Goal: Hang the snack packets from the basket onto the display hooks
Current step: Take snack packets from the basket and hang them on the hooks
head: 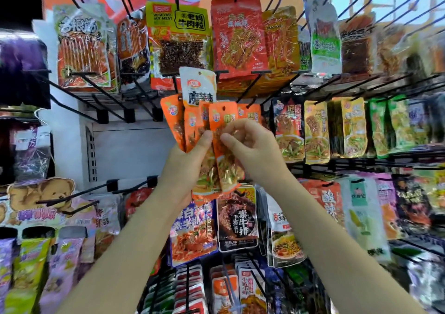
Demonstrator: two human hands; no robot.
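Left hand [190,159] grips a fanned bunch of orange packets [192,125] up in front of the rack, while the right hand [252,149] pinches the front packet [222,145] to peel it off. Risk here: tug too hard and the loose fan slips, or the punched hole misses the hook [250,102] just behind.

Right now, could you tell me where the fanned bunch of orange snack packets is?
The orange snack packets are at the centre of the head view, held up by both hands, left hand and right hand, just below the yellow packet hanging above.
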